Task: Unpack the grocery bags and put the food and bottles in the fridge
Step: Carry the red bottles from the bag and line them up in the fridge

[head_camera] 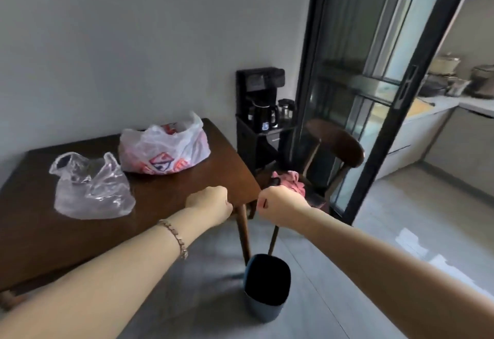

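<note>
- the step looks like the very start: both bags sit on the tabletop (187,178) and nothing is being lifted out of them.
- the left hand (209,201) is curled into a fist over the near corner of the tabletop, with nothing seen in it.
- the right hand (278,206) is also a closed fist, out past the corner, over the floor. a small dark red mark shows at the knuckles; i cannot tell if it is a tiny thing held there.
- the printed bag (164,148), white with red and blue marks, stands puffed up at the far side of the tabletop, near the wall. its top is open. i cannot see what food is inside.
- the clear bag (91,189) lies flatter, just beside the printed bag and closer to the person. it looks almost empty.
- next move, i think: open a hand, reach forward and left to a bag, and take out what is in it.
- no fridge shows here, so the food must be carried somewhere else, maybe through the sliding door (374,98) on the right.
- watch the tabletop corner right under the hands.
- a blue bin (267,290) stands on the floor just below the hands, beside the table leg.
- a wooden chair (336,148) with a pink cloth (290,182) on it sits between the tabletop and the door.
- the open floor is to the right, past the chair.
</note>
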Available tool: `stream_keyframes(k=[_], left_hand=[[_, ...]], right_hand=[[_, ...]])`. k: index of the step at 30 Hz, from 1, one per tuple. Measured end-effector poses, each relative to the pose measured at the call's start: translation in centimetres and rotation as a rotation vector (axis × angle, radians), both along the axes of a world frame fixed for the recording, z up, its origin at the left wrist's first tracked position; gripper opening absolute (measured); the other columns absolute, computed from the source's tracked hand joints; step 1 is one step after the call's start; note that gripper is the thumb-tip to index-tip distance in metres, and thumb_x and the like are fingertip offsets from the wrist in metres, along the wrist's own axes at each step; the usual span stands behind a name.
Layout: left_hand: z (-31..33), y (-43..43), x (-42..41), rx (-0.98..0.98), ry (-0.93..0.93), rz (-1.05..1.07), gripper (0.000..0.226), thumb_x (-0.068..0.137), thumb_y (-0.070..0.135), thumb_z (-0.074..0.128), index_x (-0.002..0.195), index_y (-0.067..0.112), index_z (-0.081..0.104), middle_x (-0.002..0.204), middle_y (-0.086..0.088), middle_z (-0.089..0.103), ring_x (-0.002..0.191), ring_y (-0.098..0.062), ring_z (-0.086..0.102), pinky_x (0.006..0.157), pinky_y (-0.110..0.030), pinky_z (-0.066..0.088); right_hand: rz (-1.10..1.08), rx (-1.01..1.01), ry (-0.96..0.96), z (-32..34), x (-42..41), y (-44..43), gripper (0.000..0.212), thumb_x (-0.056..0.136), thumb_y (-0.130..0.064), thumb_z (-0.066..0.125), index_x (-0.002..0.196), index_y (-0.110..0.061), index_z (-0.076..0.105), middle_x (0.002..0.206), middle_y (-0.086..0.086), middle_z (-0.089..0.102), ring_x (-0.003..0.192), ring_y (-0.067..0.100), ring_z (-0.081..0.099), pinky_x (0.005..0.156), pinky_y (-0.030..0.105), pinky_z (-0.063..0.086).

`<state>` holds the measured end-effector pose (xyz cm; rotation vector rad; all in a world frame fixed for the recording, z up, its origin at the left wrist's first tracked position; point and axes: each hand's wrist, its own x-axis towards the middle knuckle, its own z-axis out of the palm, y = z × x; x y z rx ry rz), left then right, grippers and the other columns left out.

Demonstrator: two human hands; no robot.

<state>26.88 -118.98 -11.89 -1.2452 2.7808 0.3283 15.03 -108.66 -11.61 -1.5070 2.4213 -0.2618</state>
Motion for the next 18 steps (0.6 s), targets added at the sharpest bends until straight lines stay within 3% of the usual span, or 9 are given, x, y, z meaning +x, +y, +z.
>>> stream_keyframes(k=[4,7,10,14,18], left_hand=[[-0.8,-8.4,0.8,-0.036,-0.013,0.111,0.024,0.094,0.029,0.041,0.109,0.018,0.057,0.113,-0.003,0.061,0.103,-0.025,0.058,0.079,-0.032,0.042],[-0.8,-14.5,0.4,-0.062,-0.003,0.176,0.023,0.095,0.031,0.041,0.106,0.017,0.056,0.106,-0.003,0.061,0.097,-0.024,0.059,0.074,-0.030,0.042],[-0.2,-20.7,0.0,-0.094,0.028,0.239,0.021,0.096,0.031,0.041,0.106,0.018,0.054,0.107,-0.004,0.061,0.097,-0.025,0.059,0.073,-0.030,0.043],[-0.1,-27.8,-0.1,-0.107,0.101,0.310,0.022,0.097,0.030,0.042,0.110,0.018,0.053,0.111,-0.002,0.060,0.098,-0.023,0.058,0.070,-0.028,0.039],[-1.9,-34.1,0.4,-0.137,0.188,0.331,0.025,0.095,0.025,0.044,0.118,0.017,0.052,0.131,-0.001,0.047,0.106,-0.021,0.055,0.072,-0.028,0.038]], right_hand=[[0.091,-0.050,-0.002,-1.4,-0.4,-10.1,0.015,0.088,-0.024,0.048,0.086,-0.021,0.063,0.096,0.002,0.067,0.090,0.025,0.063,0.076,0.032,0.050],[0.174,-0.057,-0.006,-2.1,-1.7,-17.5,0.021,0.090,-0.026,0.047,0.098,-0.019,0.066,0.099,0.000,0.066,0.092,0.023,0.062,0.075,0.031,0.050],[0.256,-0.033,0.014,-2.2,-2.7,-24.8,0.024,0.094,-0.024,0.044,0.100,-0.016,0.066,0.097,0.001,0.065,0.084,0.020,0.059,0.063,0.025,0.043],[0.307,0.015,0.034,-2.8,-3.3,-33.5,0.027,0.095,-0.018,0.039,0.072,-0.015,0.051,0.083,0.003,0.056,0.079,0.023,0.054,0.061,0.025,0.039],[0.317,-0.011,-0.015,-4.3,-3.1,-40.4,0.026,0.096,-0.021,0.040,0.108,-0.012,0.061,0.105,0.008,0.064,0.092,0.025,0.059,0.074,0.029,0.045]])
